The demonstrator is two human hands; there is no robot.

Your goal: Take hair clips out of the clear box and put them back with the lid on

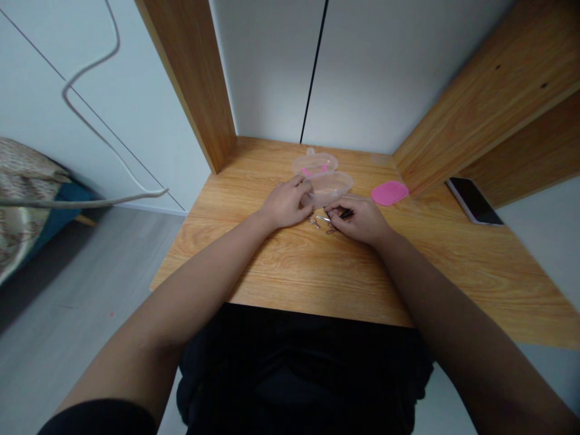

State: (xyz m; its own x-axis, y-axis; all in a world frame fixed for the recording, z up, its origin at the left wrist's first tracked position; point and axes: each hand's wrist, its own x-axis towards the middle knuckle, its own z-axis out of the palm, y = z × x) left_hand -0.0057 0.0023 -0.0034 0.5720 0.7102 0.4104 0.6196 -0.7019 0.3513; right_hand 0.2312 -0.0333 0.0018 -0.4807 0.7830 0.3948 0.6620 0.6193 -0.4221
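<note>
toward the far edge of the table (281, 272), small metal pieces (314, 223) lie between the hands. the right hand (361, 219) has thumb and fingers closed on a slim silver-and-black tool (323, 218), its silver end pointing left. the left hand (286, 204), nearer the clear case (334, 183), curls at its left end; whether it grips, i cannot tell. the case lies just beyond the right hand, long axis roughly along that far edge, its lid (313, 161) beyond.

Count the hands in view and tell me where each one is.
2. The left hand is at the left side of the clear case; the right hand, at its near right side, holds a small metal item.
</note>
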